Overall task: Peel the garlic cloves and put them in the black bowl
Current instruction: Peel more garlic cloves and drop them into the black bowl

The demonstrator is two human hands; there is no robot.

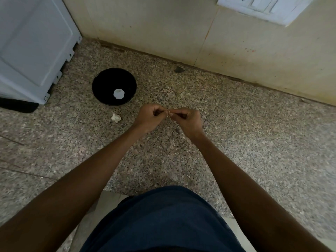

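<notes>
Our left hand (149, 118) and right hand (187, 120) pinch a small garlic clove (169, 113) between fingertips; black bowl (114, 87) sits up-left of them. A garlic piece (116, 117) lies just left.

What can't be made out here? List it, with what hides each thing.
Head view only:
- What the left hand and right hand pinch between them: too small, covered by curled fingers.
- Pale lump on the counter near the black bowl: too small to tell clove from skin.
- White piece in the bowl: overexposed.
- Switch panel: cut off by the top edge.

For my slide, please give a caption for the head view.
Both hands pinch a garlic clove beside the black bowl.
</notes>
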